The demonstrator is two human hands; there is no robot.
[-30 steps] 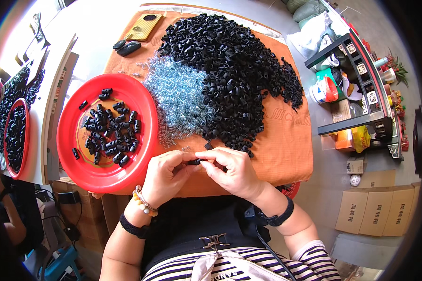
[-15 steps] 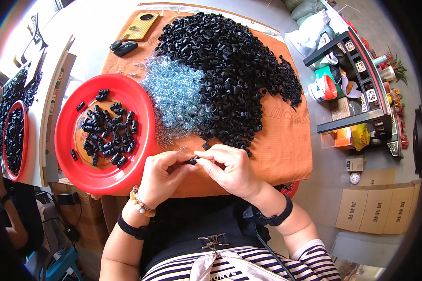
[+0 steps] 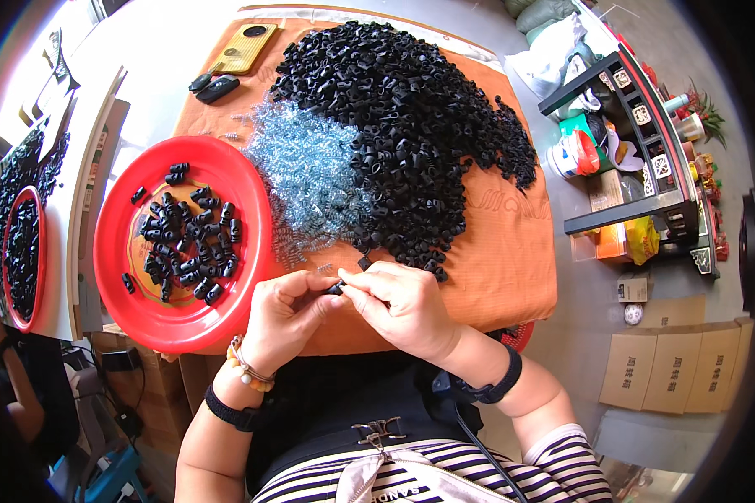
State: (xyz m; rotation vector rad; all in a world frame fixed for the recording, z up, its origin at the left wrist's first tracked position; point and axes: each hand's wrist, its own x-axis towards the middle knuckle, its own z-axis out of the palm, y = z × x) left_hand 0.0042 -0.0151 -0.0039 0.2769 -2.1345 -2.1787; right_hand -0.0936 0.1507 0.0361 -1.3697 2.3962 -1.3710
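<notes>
Black, the small part (image 3: 336,289) is pinched between my left hand (image 3: 285,308) and right hand (image 3: 404,308), together near the front edge of the surface (image 3: 503,281); a loosened pinch could drop it over that edge.

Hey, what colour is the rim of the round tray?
Red; the tray rim shows in the head view.

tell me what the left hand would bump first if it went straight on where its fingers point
Past the small black part it pinches, the left hand would most likely meet the right hand, just to its right at that same part; exact depth is unclear.
</notes>
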